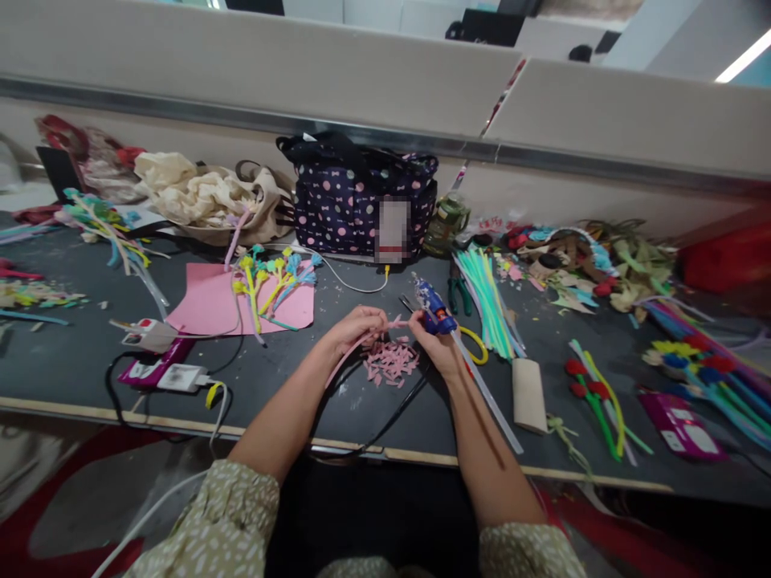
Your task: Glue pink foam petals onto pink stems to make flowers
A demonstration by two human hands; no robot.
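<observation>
My left hand (360, 327) is closed on a pink fuzzy stem (344, 359), whose long end trails down toward my wrist. Small pink pieces show at the stem's other end, between my two hands. My right hand (429, 333) is closed, its fingertips near those pieces, with a blue glue gun (434, 307) lying against it. Whether the fingers grip the gun or a small pink piece is hard to tell. A clear glue stick (489, 393) runs from the gun's back over my right forearm. Below my hands lies a pile of short pink pieces (391, 361).
A dotted bag (337, 205) and green bottle (446, 225) stand behind. Pink paper (201, 299) bears colourful stems at left, near a purple power strip (157, 361). To the right are green stems (485, 297), pliers (458, 293), a beige block (528, 395) and red flowers (587, 381).
</observation>
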